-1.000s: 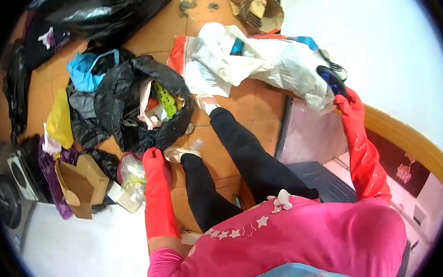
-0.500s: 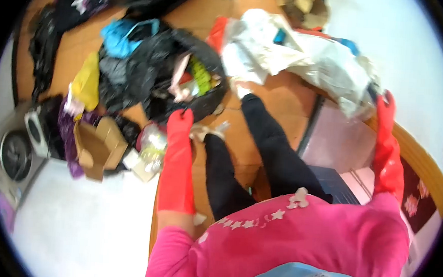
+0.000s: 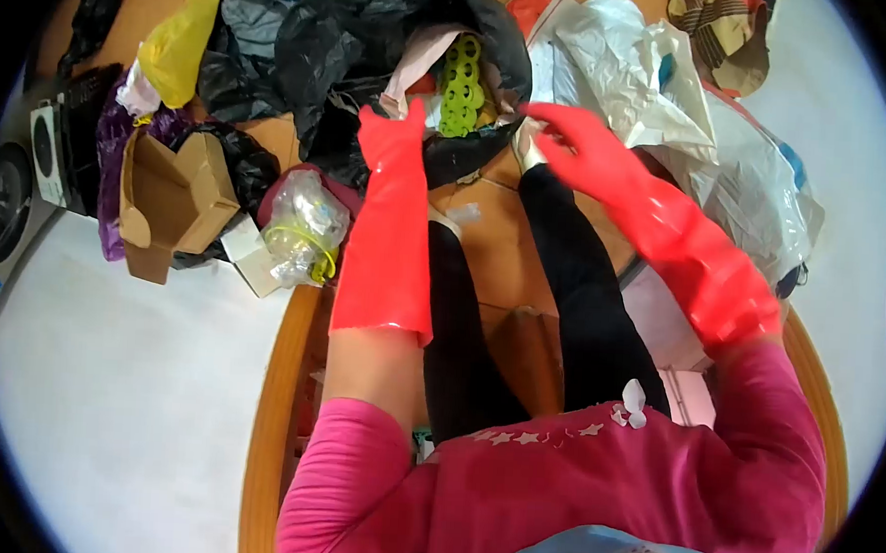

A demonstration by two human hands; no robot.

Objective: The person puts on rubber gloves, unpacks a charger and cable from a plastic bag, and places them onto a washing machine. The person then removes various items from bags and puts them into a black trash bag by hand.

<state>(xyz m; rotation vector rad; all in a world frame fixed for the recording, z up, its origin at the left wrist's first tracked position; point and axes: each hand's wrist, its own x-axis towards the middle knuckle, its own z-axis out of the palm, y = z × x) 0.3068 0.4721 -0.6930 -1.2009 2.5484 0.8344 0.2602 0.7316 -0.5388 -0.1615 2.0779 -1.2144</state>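
Note:
Both my hands wear long red rubber gloves. My left hand (image 3: 395, 139) is at the near rim of an open black plastic bag (image 3: 346, 31), its thumb and a fingertip apart; its other fingers are partly hidden. From the right, my right hand (image 3: 575, 148) reaches toward the same bag's right rim with fingers stretched out. Whether it touches the rim I cannot tell. Inside the bag lie a green piece with round holes (image 3: 461, 87) and a strip of pale pink material (image 3: 419, 65).
White plastic bags (image 3: 624, 66) lie right of the black bag. To the left are a yellow bag (image 3: 182, 53), an opened cardboard box (image 3: 177, 197) and a clear plastic bag (image 3: 306, 219). My legs stand on the tiled floor (image 3: 500, 249), between wooden edges (image 3: 275, 418).
My right hand has swung left from the white plastic bag to the black bag's rim. My left hand's fingers have parted from a closed grip. The view has shifted.

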